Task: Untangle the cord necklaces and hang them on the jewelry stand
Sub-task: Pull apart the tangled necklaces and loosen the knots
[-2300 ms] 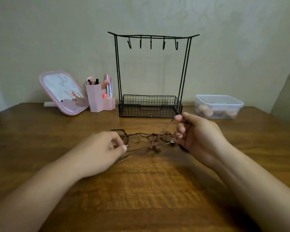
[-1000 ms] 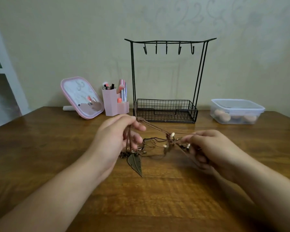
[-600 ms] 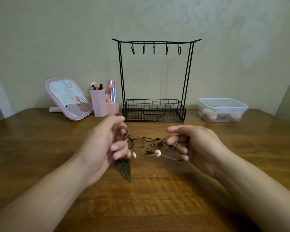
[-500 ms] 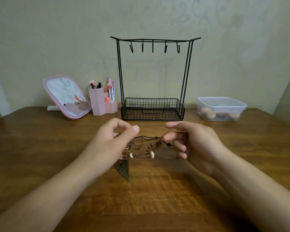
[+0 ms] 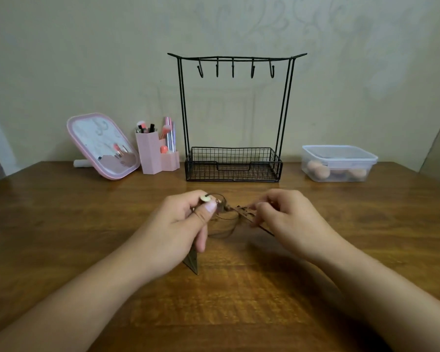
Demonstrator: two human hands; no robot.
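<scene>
Two hands pinch tangled cord necklaces (image 5: 226,217): left hand (image 5: 181,224), right hand (image 5: 287,217); stand (image 5: 235,110) at 12 o'clock; hard pulling likely tightens knots.

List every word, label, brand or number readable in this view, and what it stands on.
None can be read.
Pink-framed tilted mirror: only reflected swirls, no lettering.
Clear lidded plastic box: no label visible.
Pink plastic brush holder: plain.
Black wire jewelry stand: no markings.

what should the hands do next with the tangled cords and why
Probably ease the hands apart to loosen the knot. The left hand and right hand both pinch the cords, which are bunched between them, and the stand has nothing on its hooks.
</scene>
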